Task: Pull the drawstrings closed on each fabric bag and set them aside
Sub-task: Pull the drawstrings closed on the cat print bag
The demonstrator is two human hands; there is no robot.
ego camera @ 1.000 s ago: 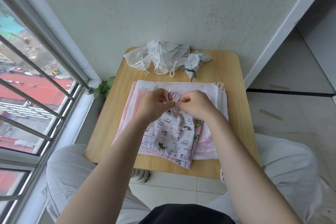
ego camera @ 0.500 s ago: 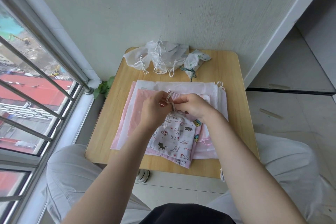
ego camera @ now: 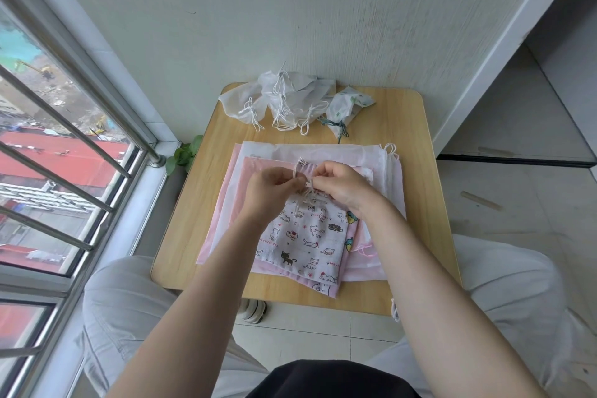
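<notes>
Surface: small square light-wood table with rounded corners (ego camera: 410, 171), its far edge against the wall.
Far edge: cluster of cinched translucent white fabric bags with white cords (ego camera: 284, 100); just right of it, a small white leaf-print pouch with a dark green cord (ego camera: 344, 107).
Centre to near edge: flat stack of pink and white fabric bags (ego camera: 232, 191), the largest at the bottom, directly on the wood.

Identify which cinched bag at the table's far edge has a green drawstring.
The small leaf-print bag, rightmost of the group; the plain white bags beside it have white cords.
</notes>
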